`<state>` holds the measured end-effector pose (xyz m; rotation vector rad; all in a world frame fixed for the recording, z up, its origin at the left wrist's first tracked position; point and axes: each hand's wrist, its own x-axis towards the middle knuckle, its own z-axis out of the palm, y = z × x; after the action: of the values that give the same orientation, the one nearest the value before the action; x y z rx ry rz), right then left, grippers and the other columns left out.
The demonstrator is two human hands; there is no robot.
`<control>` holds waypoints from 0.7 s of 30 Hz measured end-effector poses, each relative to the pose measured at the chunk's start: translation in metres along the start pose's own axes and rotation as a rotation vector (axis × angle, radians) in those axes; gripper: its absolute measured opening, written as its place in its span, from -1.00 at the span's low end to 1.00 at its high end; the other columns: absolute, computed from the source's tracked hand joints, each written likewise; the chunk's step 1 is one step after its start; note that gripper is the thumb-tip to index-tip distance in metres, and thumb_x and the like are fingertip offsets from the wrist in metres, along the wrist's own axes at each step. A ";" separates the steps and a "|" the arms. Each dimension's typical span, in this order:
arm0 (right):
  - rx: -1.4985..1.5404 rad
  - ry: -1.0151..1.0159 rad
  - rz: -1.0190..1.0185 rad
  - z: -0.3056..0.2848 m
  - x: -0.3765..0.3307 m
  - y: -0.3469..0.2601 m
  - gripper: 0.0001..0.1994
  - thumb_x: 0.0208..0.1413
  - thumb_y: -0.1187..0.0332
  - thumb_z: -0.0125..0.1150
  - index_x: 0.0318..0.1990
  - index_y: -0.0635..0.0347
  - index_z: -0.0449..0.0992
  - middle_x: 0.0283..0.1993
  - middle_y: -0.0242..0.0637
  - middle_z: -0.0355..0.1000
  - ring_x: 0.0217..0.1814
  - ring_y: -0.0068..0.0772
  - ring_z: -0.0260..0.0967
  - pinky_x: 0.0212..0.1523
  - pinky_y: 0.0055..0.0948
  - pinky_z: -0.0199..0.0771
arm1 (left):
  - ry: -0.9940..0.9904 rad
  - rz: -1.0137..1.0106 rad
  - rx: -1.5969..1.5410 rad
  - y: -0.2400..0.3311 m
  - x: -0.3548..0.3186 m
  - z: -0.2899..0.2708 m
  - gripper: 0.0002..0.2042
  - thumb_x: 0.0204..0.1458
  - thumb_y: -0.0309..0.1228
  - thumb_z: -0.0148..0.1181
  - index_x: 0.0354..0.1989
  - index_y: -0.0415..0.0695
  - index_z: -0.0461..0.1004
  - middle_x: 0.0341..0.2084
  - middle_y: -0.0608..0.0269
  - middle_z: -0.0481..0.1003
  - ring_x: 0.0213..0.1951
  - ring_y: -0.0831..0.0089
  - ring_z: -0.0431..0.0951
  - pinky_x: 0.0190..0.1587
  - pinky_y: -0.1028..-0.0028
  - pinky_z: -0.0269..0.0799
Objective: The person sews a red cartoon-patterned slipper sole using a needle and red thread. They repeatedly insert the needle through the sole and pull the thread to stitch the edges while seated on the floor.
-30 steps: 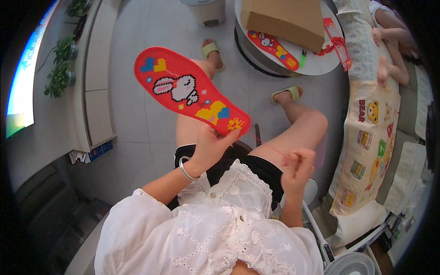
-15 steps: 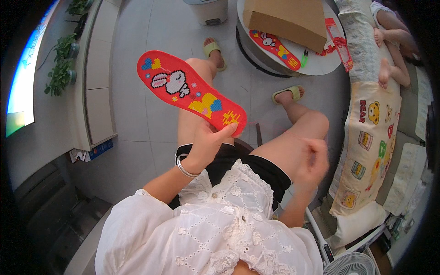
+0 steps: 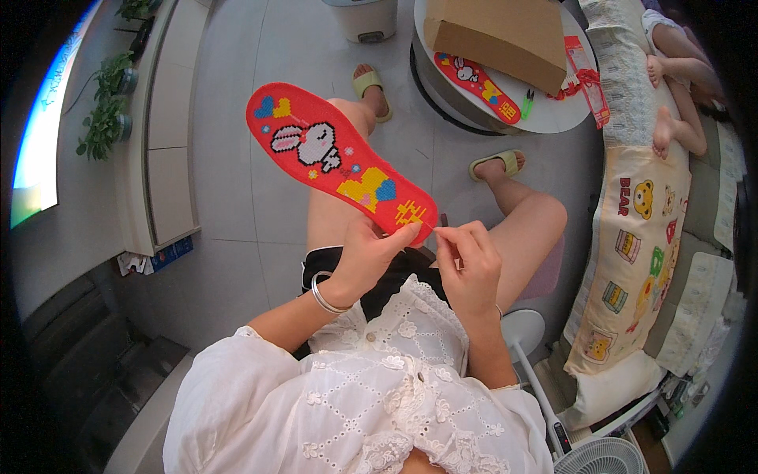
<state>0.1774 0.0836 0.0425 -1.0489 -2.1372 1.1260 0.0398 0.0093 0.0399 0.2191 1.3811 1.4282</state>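
Observation:
My left hand (image 3: 369, 257) grips a red cross-stitched insole (image 3: 320, 150) by its narrower end, thumb on top and fingers beneath. The insole slants over my lap, stitched with a white rabbit, yellow and blue hearts, small flowers and a yellow character near my thumb. At that same end my right hand (image 3: 471, 268) is closed, thumb and forefinger pinched together beside the insole's edge. Something thin seems to lie between those fingertips and the insole, too fine to make out. A bracelet (image 3: 320, 294) circles my left wrist.
Ahead, a round table (image 3: 553, 118) bears a cardboard box (image 3: 497, 39), a second red insole (image 3: 474, 83), green snips (image 3: 527, 104) and a red packet (image 3: 588, 87). A sofa with a bear-print cover (image 3: 624, 261) runs along the right, with another person's legs (image 3: 675, 103) on it. A fan (image 3: 600, 457) stands lower right.
My right hand has come in from the right to the insole's narrower end, fingertips pinched at its edge. The insole, still in my left hand, has shifted slightly right.

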 end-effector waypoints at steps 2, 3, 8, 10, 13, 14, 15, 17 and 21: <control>-0.005 -0.004 -0.004 0.000 0.000 0.000 -0.89 -0.09 0.60 0.26 -0.37 0.28 0.49 -0.45 -0.25 0.34 -0.53 -0.31 0.34 -0.54 -0.40 0.35 | 0.009 -0.004 0.006 -0.002 0.000 0.000 -0.86 0.05 -0.53 0.19 -0.23 -0.29 0.46 -0.36 0.26 0.55 -0.35 0.56 0.55 -0.28 0.55 0.50; -0.008 -0.006 -0.003 -0.001 0.000 0.000 -0.89 -0.09 0.59 0.26 -0.37 0.28 0.49 -0.45 -0.25 0.34 -0.53 -0.31 0.34 -0.54 -0.40 0.35 | 0.002 -0.002 0.004 -0.002 0.000 0.000 -0.86 0.05 -0.53 0.19 -0.23 -0.29 0.46 -0.36 0.26 0.55 -0.35 0.56 0.55 -0.28 0.55 0.50; -0.013 -0.018 0.003 -0.002 0.000 0.000 -0.90 -0.09 0.59 0.25 -0.38 0.28 0.48 -0.46 -0.24 0.33 -0.52 -0.28 0.34 -0.52 -0.37 0.35 | -0.016 0.002 0.026 -0.001 0.001 0.000 -0.86 0.05 -0.53 0.18 -0.23 -0.29 0.46 -0.36 0.27 0.55 -0.34 0.57 0.55 -0.28 0.56 0.49; -0.021 -0.028 0.002 -0.002 0.000 0.002 -0.90 -0.10 0.58 0.25 -0.38 0.27 0.49 -0.46 -0.22 0.33 -0.51 -0.26 0.34 -0.51 -0.35 0.34 | 0.004 0.086 0.087 -0.005 0.000 0.001 -0.87 0.04 -0.55 0.18 -0.24 -0.28 0.47 -0.38 0.25 0.55 -0.35 0.53 0.56 -0.29 0.54 0.48; -0.054 -0.048 -0.014 -0.001 0.002 -0.003 -0.91 -0.11 0.57 0.22 -0.40 0.28 0.46 -0.45 -0.18 0.32 -0.47 -0.17 0.35 -0.47 -0.28 0.33 | 0.016 0.275 0.361 -0.016 -0.002 -0.002 -0.86 -0.03 -0.58 0.21 -0.27 -0.26 0.47 -0.39 0.20 0.54 -0.36 0.44 0.56 -0.31 0.51 0.46; -0.063 -0.058 -0.001 0.001 0.003 -0.003 -0.92 -0.11 0.57 0.21 -0.41 0.28 0.45 -0.45 -0.17 0.31 -0.46 -0.14 0.35 -0.46 -0.26 0.33 | 0.018 0.349 0.483 -0.021 -0.002 -0.004 -0.85 -0.06 -0.59 0.23 -0.28 -0.25 0.48 -0.39 0.18 0.53 -0.36 0.40 0.56 -0.32 0.49 0.45; -0.073 -0.066 0.014 0.003 0.003 -0.003 -0.92 -0.11 0.57 0.19 -0.42 0.28 0.43 -0.45 -0.16 0.31 -0.44 -0.11 0.34 -0.44 -0.24 0.33 | -0.007 0.458 0.588 -0.024 -0.001 -0.006 -0.84 -0.05 -0.59 0.23 -0.27 -0.25 0.48 -0.37 0.20 0.52 -0.34 0.42 0.56 -0.32 0.52 0.45; -0.023 -0.051 0.013 0.002 0.005 -0.006 -0.91 -0.10 0.56 0.16 -0.41 0.28 0.39 -0.44 -0.14 0.28 -0.40 -0.02 0.33 -0.40 -0.19 0.32 | -0.059 0.676 0.794 -0.028 0.000 -0.009 -0.83 -0.04 -0.60 0.23 -0.24 -0.25 0.49 -0.32 0.23 0.50 -0.29 0.45 0.55 -0.31 0.56 0.46; 0.083 -0.125 0.054 0.004 0.003 0.007 -0.85 -0.03 0.54 0.18 -0.30 0.29 0.36 -0.39 -0.11 0.35 -0.42 -0.13 0.39 -0.42 -0.32 0.38 | -0.082 0.637 0.834 -0.007 -0.004 0.001 -0.84 -0.05 -0.50 0.25 -0.29 -0.25 0.50 -0.34 0.13 0.47 -0.32 0.32 0.53 -0.29 0.49 0.46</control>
<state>0.1757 0.0865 0.0343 -1.0284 -2.1479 1.3261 0.0458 0.0047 0.0368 1.3341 1.8652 1.2103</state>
